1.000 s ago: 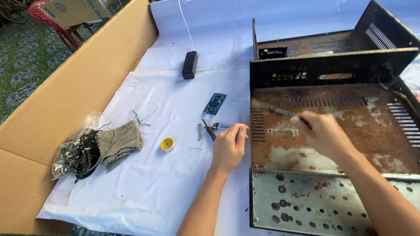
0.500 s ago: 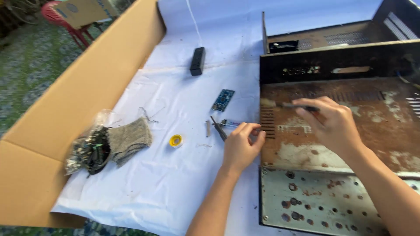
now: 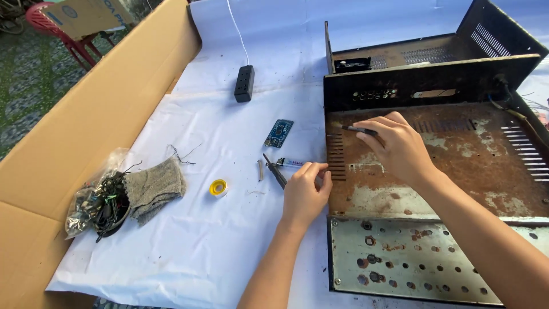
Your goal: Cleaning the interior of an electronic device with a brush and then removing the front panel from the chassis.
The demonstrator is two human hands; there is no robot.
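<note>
Far left: bag of wires (image 3: 97, 203), grey cloth (image 3: 153, 186), yellow tape roll (image 3: 218, 187). Left hand (image 3: 305, 193), grip clamped on pen (image 3: 291, 163) on white table (image 3: 200, 252). Right hand (image 3: 397, 146), pinching dark tool (image 3: 359, 130) over rusty metal case (image 3: 457, 166).

Bright, even daylight, strongest on the white sheet (image 3: 189, 252), slightly washed out near the top edge. Only soft, short shadows under the left hand (image 3: 306, 191) and right hand (image 3: 397, 146), no hard glare on the rusty metal chassis (image 3: 457, 171). Sharp in the middle; slight wide-angle bending at the cardboard wall (image 3: 86, 131).
</note>
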